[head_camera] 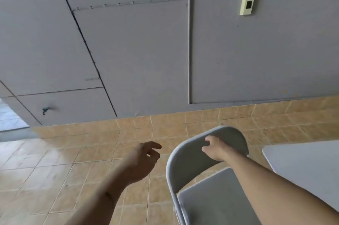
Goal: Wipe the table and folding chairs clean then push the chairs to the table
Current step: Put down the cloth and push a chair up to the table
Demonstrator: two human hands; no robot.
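Head view: right hand [214, 148] grips folding chair [198, 160] backrest; bench [302, 166] at 3 o'clock; left hand [142, 160] loose, empty.

The right hand [215, 148] grips the grey folding chair's backrest [190, 158] beside the table [302, 166]; the left hand [142, 160] hovers loosely curled.

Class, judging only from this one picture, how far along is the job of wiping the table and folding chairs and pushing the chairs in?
Done: wiping cannot be confirmed; no cloth shows in either hand. In hand: the right hand grips the backrest of the folding chair, which stands beside the table corner, while the left hand hangs free, holding nothing. Left: this chair is not yet tucked in; other chairs are out of view.
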